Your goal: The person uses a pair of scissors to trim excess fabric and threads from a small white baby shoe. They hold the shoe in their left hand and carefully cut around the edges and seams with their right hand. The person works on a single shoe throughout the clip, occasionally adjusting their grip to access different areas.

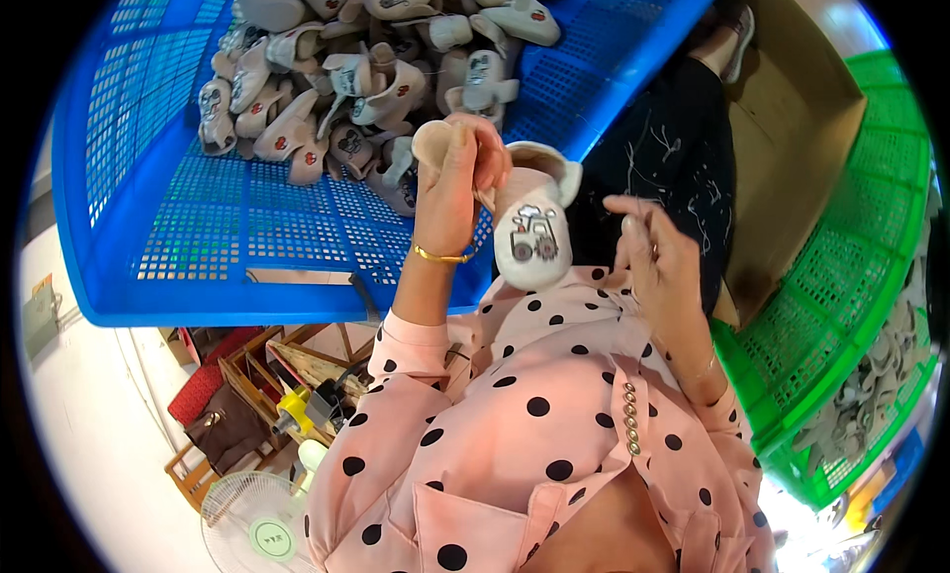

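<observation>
Near the rim of the blue basket (228,308), your left hand (463,182) pinches a beige oval piece (432,143) between thumb and curled fingers, its fingertips at the edge of a pale shoe (534,227) with a tractor picture. Your right hand (658,261) stands just right of the shoe, fingers half curled; whether they hold anything, you cannot tell. Your fingers partly hide the shoe's near edge, and the basket runs out of view at the top.

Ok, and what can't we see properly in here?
All in the head view:
Sole of the front tractor shoe: underneath, hidden by the shoe itself.
Beige piece: partly covered by the left hand.
Lowest shoes in the pile: buried under others.
Blue basket: cut off by the top edge.
Grey things in the green basket: too small.
</observation>
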The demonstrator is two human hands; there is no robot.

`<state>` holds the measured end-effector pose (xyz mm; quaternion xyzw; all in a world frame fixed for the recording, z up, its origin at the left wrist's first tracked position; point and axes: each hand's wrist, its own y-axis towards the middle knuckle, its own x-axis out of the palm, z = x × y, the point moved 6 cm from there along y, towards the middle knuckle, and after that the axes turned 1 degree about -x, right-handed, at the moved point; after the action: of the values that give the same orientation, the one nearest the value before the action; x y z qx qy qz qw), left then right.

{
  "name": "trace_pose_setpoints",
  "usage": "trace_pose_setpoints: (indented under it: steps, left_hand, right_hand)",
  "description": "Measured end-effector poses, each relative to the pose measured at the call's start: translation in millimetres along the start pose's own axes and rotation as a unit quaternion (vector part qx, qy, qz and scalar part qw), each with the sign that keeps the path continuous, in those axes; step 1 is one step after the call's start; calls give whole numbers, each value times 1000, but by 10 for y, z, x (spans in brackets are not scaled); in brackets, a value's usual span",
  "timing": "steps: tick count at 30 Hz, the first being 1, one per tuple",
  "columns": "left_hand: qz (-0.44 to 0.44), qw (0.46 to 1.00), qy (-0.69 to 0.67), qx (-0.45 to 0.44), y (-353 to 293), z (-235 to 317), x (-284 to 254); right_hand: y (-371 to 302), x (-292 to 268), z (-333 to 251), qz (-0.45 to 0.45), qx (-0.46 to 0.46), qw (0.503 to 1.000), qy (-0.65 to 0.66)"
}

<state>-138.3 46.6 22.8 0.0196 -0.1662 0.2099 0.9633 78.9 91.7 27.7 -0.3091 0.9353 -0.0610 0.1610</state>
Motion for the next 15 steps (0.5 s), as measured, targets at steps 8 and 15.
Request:
trace_pose_setpoints:
  steps: [8,15]
  left_hand:
    - [-299,822,306,376,-439,78,1416]
    - [-514,725,285,358,-1002,-419,1834]
  right_hand:
    - [-198,-405,238,-25,197,948,250]
    - [-295,-487,668,20,231,842,487]
